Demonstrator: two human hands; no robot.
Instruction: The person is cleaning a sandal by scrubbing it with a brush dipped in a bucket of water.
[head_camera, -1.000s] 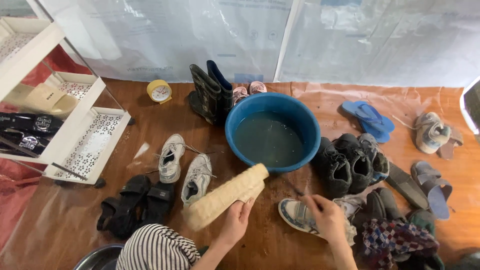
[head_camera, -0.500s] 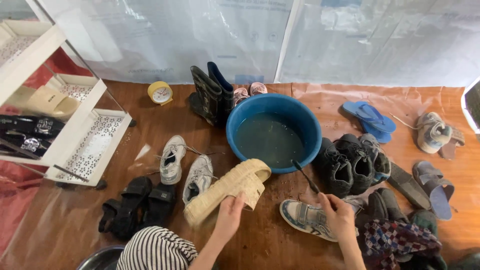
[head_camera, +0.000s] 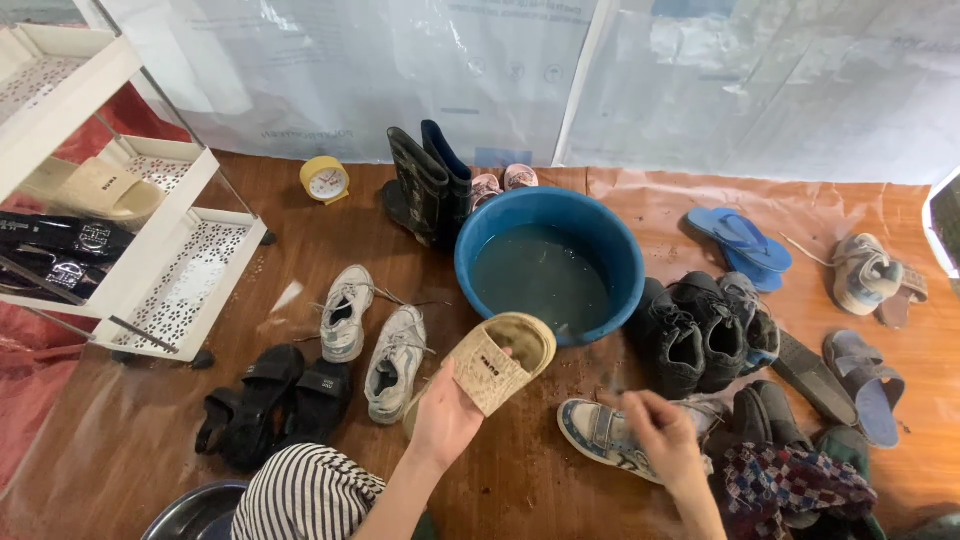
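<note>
Over the last second the beige slide sandal (head_camera: 497, 362) has turned in the left hand (head_camera: 447, 418): a moment ago it lay lengthwise with its pale sole up, and now it is tipped so that the open toe end and the broad strap face the camera, lifted nearer the rim of the blue basin (head_camera: 612, 250). The right hand (head_camera: 660, 435) has come off the grey-and-white sneaker (head_camera: 612, 436) it was pressing on the floor and now hovers just above it, blurred, so I cannot tell whether its fingers are closed or loose. The turn suggests, as a judgement, that the sandal is being looked over or readied for the water. The left hand grips the sandal from below at its heel end, fingers wrapped under the sole. The sandal looks worn, with a woven-textured tan strap bearing a small dark mark and a dull, grimy footbed. The basin holds murky grey-green water. A pair of white sneakers (head_camera: 372, 333) lies just left of the held sandal, black sandals (head_camera: 265, 400) beyond them.
</note>
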